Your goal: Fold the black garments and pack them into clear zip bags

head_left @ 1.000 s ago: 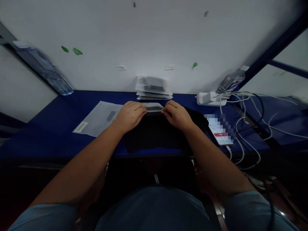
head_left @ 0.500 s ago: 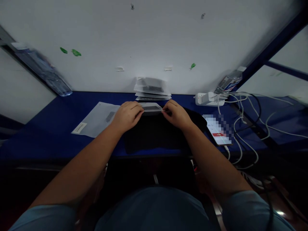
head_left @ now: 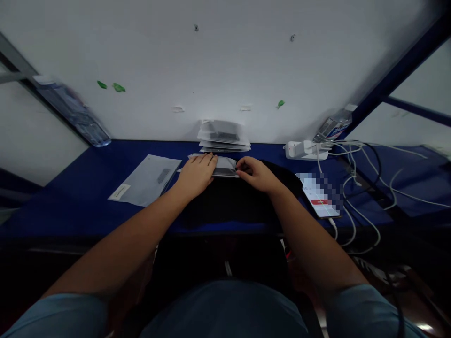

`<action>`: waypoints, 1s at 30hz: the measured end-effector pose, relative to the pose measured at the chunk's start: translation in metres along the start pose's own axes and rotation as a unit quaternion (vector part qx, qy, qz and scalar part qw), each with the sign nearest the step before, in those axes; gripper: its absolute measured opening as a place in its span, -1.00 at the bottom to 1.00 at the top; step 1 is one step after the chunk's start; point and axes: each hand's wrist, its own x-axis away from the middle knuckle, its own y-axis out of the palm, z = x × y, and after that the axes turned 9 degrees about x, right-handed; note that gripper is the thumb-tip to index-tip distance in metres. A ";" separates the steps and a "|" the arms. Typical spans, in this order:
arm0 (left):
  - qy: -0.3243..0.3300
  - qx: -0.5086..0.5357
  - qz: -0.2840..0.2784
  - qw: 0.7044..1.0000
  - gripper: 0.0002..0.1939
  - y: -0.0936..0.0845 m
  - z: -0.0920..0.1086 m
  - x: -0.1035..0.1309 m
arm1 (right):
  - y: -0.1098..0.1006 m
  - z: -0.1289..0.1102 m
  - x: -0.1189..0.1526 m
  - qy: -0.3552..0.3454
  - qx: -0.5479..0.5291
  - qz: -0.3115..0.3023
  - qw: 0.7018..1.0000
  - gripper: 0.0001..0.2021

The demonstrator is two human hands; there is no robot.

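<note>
A frosted plastic bag point(head_left: 224, 165) with a dark strip lies on a black cloth point(head_left: 229, 199) in front of me. My left hand point(head_left: 199, 173) rests flat over the bag's left part, its fingers stretched out and covering that side. At the bag's right edge, my right hand point(head_left: 255, 173) pinches the edge between thumb and fingers. Left of my hands, another frosted bag point(head_left: 144, 180) with a white label lies flat. Behind them, a stack of similar bags point(head_left: 224, 136) leans near the wall.
A phone point(head_left: 319, 195) on a cable lies to the right of the cloth. Beyond it are a white power strip point(head_left: 305, 149), tangled cables and a bottle point(head_left: 334, 123). A large clear bottle point(head_left: 75, 112) stands at the far left. The blue table point(head_left: 84, 183) ends at a white wall point(head_left: 225, 61).
My left hand has gone from pinching the bag's left edge to lying flat on top of it. The bag sits lower and flatter. The view has tilted up slightly.
</note>
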 end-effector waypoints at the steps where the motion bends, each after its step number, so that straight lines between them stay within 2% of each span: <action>1: 0.008 -0.006 -0.008 1.000 -0.44 -0.001 -0.001 -0.002 | 0.001 0.003 -0.001 0.017 0.007 0.009 1.000 -0.85; 4: 0.017 -0.010 -0.012 1.000 -0.52 -0.006 -0.004 -0.002 | 0.004 0.012 -0.006 0.057 0.066 0.029 0.996 -0.79; 9: 0.018 0.009 0.072 0.997 -0.43 -0.028 -0.003 -0.007 | 0.006 0.012 -0.007 0.067 0.126 -0.016 0.990 -0.76; 11: 0.018 0.021 0.112 0.993 -0.38 -0.039 0.000 -0.020 | 0.006 0.010 -0.005 0.068 0.134 -0.029 0.988 -0.74; 14: 0.016 0.024 0.141 0.990 -0.37 -0.048 0.000 -0.057 | 0.007 0.007 -0.003 0.071 0.141 -0.041 0.987 -0.74; 18: 0.040 -0.017 0.128 0.991 -0.50 -0.035 -0.010 -0.112 | 0.007 0.009 -0.004 0.056 0.150 -0.046 0.986 -0.76; 21: 0.034 -0.042 0.095 0.994 -0.55 -0.015 -0.019 -0.138 | 0.008 0.009 -0.004 0.052 0.149 -0.046 0.986 -0.75; 25: 0.017 -0.047 0.081 0.995 -0.53 0.004 -0.027 -0.147 | 0.008 0.009 -0.004 0.059 0.147 -0.054 0.986 -0.75; 30: 0.029 -0.028 0.060 0.997 -0.34 0.011 -0.029 -0.144 | 0.009 0.009 -0.004 0.043 0.157 -0.058 0.985 -0.73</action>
